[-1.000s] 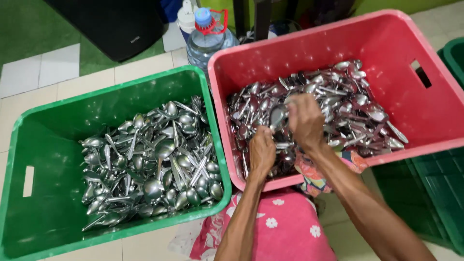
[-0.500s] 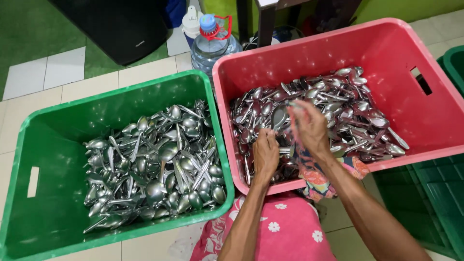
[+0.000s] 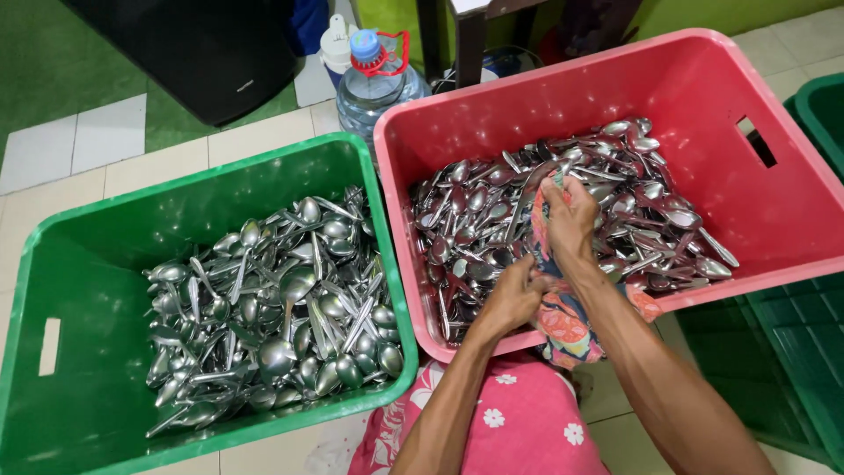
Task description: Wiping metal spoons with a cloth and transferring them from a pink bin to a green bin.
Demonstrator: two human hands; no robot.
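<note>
Far left, green crate [image 3: 79, 264] on the tiled floor [image 3: 158, 163], a white slot cut in its left wall; inside it a heap of loose steel spoons [image 3: 272, 308], bowls and handles lying every way. Behind it, far side, a black box [image 3: 202, 53]; right of that a clear water bottle [image 3: 374, 84] with blue cap and red carry ring, label not readable; a white bottle just beside it, mostly hidden.

Centre: left hand [image 3: 510, 295] comes up from the near edge, forearm bare, wrist bent right; fingers clenched on the patterned cloth [image 3: 567, 321] at the near rim of the red crate [image 3: 703, 88]. Cloth is colourful, orange, blue and pink print; it drapes over that rim and runs up toward the other hand. Pink flowered fabric [image 3: 501, 413] lies below the forearms, near centre.

Right hand [image 3: 571, 220] reaches deeper into the red crate from the near right, forearm angled up-left, palm down; fingers closed around the upper end of the cloth, a spoon handle [image 3: 519, 211] sticking out on its left; cannot tell if the spoon is wrapped in the cloth. Red crate holds a second pile of spoons [image 3: 633, 193], spread across its floor; a slot in its right wall.

Far right: dark green crate [image 3: 791, 343], ribbed, partly out of view.
</note>
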